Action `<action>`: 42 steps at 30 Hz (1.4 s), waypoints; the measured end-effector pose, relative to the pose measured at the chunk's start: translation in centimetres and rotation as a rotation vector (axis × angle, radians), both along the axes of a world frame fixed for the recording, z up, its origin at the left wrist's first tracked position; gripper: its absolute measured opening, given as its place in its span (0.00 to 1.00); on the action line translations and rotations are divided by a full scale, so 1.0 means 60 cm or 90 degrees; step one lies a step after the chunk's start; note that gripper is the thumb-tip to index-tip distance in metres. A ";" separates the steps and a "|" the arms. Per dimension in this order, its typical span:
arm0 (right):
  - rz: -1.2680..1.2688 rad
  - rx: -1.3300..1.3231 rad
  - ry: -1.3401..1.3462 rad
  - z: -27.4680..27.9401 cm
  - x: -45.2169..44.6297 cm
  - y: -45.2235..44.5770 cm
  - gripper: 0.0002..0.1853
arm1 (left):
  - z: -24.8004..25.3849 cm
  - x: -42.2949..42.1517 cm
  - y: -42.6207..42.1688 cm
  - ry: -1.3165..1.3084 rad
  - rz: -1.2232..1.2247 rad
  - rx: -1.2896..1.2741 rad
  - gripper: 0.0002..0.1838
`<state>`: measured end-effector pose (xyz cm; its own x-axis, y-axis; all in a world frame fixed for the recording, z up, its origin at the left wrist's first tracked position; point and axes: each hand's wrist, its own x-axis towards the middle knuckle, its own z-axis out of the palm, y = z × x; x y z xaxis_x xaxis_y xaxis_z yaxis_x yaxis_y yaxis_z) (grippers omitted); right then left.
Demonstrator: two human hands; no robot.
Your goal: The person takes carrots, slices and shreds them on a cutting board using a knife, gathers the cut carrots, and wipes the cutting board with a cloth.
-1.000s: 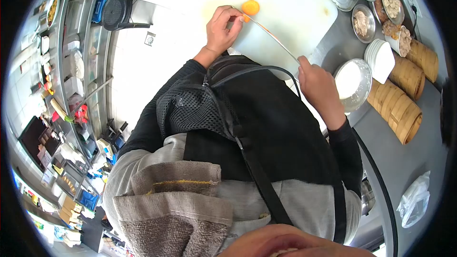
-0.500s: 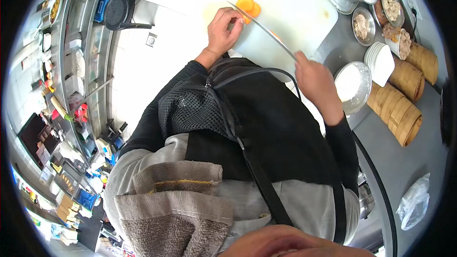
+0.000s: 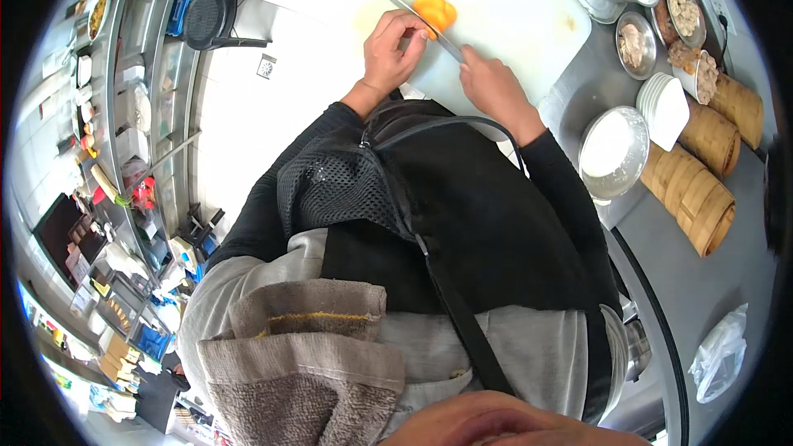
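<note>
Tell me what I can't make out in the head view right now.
All in the head view:
Handle of the knife: hidden inside the right hand.
Full shape of the orange piece: partly covered by the left hand and the knife.
Far end of the cutting board: cut off by the top edge.
Any labels on the shelf goods: too small.

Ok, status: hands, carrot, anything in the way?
Right hand gripping knife. Left hand on carrot, close to knife. Slices bunched just beyond, one apart on board. No obstruction seen.
</note>
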<state>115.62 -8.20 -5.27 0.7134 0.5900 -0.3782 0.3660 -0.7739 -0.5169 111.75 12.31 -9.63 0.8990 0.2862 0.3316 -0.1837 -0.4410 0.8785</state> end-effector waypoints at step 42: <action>-0.007 0.018 0.008 0.048 0.017 -0.006 0.10 | -0.004 0.000 0.008 -0.021 0.015 -0.021 0.05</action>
<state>116.64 -8.57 -2.39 0.7149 0.5930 -0.3705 0.3516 -0.7629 -0.5425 111.72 12.82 -9.90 0.8804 0.3190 0.3510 -0.2023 -0.4167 0.8862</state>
